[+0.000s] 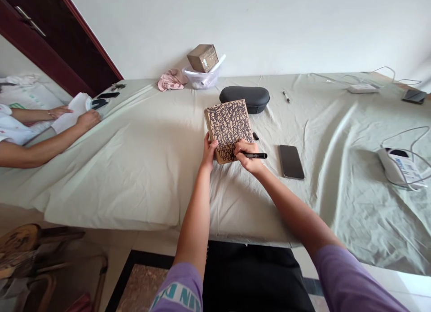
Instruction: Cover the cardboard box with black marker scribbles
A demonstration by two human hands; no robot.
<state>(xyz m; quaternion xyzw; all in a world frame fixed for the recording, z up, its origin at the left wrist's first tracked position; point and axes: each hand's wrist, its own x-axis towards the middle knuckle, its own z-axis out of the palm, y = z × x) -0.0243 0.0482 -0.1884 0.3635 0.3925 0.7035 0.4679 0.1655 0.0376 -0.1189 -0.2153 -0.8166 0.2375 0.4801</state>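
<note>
A brown cardboard box (232,123) covered in black looping scribbles is tilted up on the cloth-covered table. My left hand (209,152) grips its lower left edge, thumb on the scribbled face. In my right hand (247,155) is a black marker pen (257,156), its back end pointing right; the tip is hidden by my fingers near the box's lower part. A small black cap (255,136) lies just right of the box. Behind the box rests a dark hard case (244,96).
A smartphone (291,161) lies right of my hands, a pen (286,96) farther back. Another cardboard box (203,58) sits on a plastic tub (204,80) beside a pink cloth (172,79). Corded devices stand at right. At left, another person's hands (88,120) hold paper.
</note>
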